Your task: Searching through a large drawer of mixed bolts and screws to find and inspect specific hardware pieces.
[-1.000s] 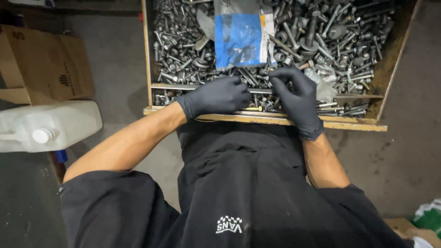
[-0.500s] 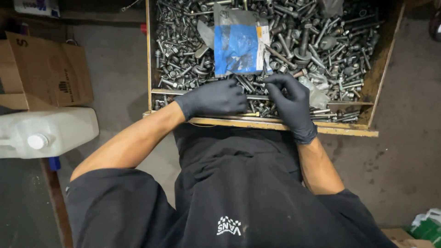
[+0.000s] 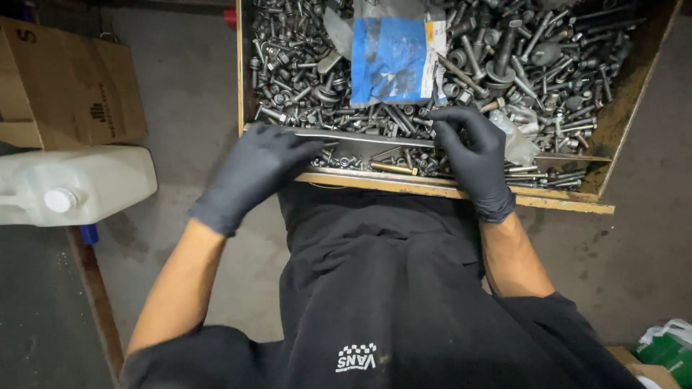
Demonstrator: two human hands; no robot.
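A wooden crate (image 3: 461, 191) filled with several grey bolts, nuts and washers (image 3: 548, 65) lies on the floor in front of me. A blue and clear plastic bag (image 3: 393, 61) rests on top of the pile. A long flat metal bar (image 3: 375, 138) runs along the crate's near side. My right hand (image 3: 472, 155), in a black glove, curls over the bar and the bolts near its middle. My left hand (image 3: 252, 169), also gloved, sits at the crate's near left corner with its fingers spread, the tips touching the bar's left end.
A cardboard box (image 3: 65, 86) stands at the left, with a white plastic jug (image 3: 79, 184) lying below it. A green and white package (image 3: 667, 346) shows at the lower right. Grey concrete floor (image 3: 187, 94) surrounds the crate.
My left hand has slid left from the middle of the bolt pile to the crate's corner. The long metal bar now shows across the front. My right hand stays near the middle.
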